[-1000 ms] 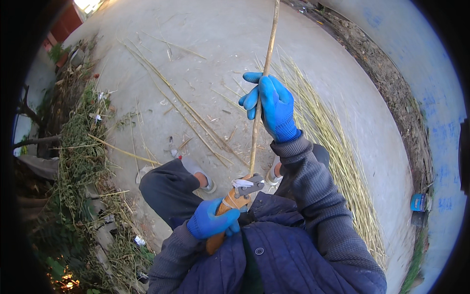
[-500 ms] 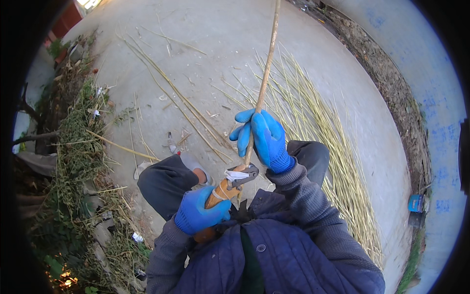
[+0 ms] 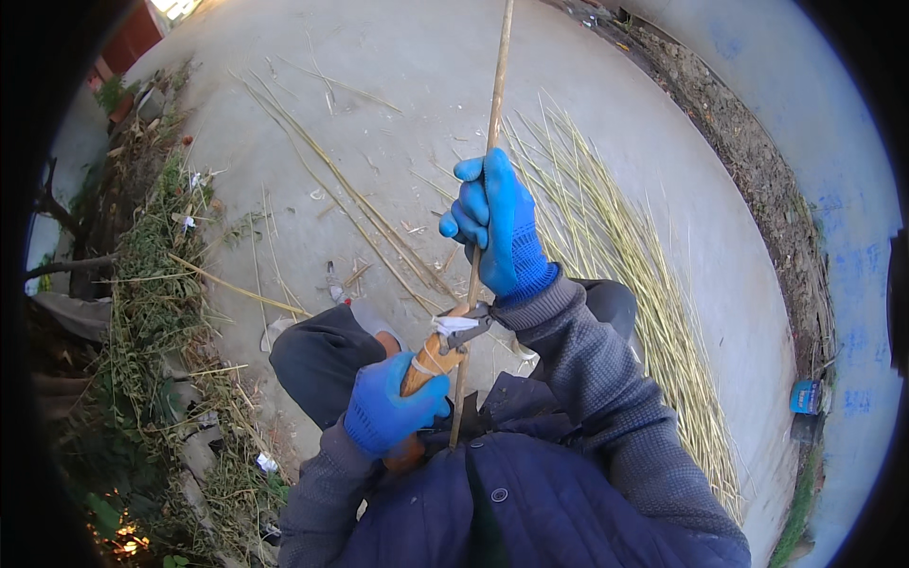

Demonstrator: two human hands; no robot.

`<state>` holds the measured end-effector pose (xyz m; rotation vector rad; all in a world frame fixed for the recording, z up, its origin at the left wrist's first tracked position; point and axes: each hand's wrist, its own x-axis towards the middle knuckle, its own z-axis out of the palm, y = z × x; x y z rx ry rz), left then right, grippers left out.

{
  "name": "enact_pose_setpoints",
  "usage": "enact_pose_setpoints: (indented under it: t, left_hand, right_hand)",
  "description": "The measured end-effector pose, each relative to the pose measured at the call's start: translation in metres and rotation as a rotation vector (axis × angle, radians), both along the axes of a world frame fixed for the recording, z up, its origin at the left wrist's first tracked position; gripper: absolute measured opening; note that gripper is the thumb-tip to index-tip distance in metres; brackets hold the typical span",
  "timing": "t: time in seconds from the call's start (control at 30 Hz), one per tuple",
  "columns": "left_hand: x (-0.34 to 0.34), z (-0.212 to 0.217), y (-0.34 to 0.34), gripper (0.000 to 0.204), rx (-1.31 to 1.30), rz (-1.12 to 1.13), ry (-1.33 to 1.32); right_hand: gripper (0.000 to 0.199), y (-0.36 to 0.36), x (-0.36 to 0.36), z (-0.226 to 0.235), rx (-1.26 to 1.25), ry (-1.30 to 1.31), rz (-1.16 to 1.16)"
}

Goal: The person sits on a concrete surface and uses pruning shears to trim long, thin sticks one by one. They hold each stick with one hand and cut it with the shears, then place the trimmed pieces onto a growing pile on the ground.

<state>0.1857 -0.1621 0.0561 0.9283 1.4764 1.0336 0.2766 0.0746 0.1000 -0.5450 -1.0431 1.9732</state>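
Note:
My left hand [image 3: 386, 402], in a blue work glove, is closed round a wooden-handled tool [image 3: 426, 367]. A white strip and a dark metal head [image 3: 465, 325] sit at the tool's far end. Higher up, my right hand [image 3: 499, 225], gloved in blue too, has its fingers wrapped round a long thin stick [image 3: 498, 85]. The stick runs from the top of the view down past the metal head, and its lower end reaches my dark coat [image 3: 530, 473]. Whether the metal head grips the stick or only touches it, I cannot tell.
On the right a big bundle of yellowish-green canes [image 3: 653, 284] lies on the concrete floor [image 3: 417, 57]. A few loose canes [image 3: 350, 185] lie ahead to the left. Dry plants [image 3: 156, 303] line the left edge. By the right wall stands a blue container [image 3: 805, 397].
My right hand has moved farther from me, up and away from the tool. More of the stick now shows below the metal head. My left hand has barely moved.

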Motion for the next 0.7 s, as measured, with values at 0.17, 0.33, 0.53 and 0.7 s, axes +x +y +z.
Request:
enact_pose_setpoints:
  t: [0.17,0.33,0.53,0.7]
  left_hand:
    - [-0.015,0.018,0.042,0.023,-0.037,-0.112,-0.122]
    - [-0.023,0.024,0.091,0.027,0.048,0.001,-0.136]
    - [-0.006,0.005,0.137,0.031,0.100,0.083,-0.251]
    - [-0.051,-0.005,0.181,0.039,0.201,0.335,-0.374]
  right_hand:
    - [0.046,0.025,0.034,-0.006,0.453,-0.191,-0.007]
    - [0.038,-0.044,0.076,-0.035,0.588,-0.708,-0.266]
    - [0.026,-0.052,0.080,-0.077,0.604,-0.751,-0.110]
    - [0.016,-0.093,0.145,-0.076,1.138,-0.924,-0.126]
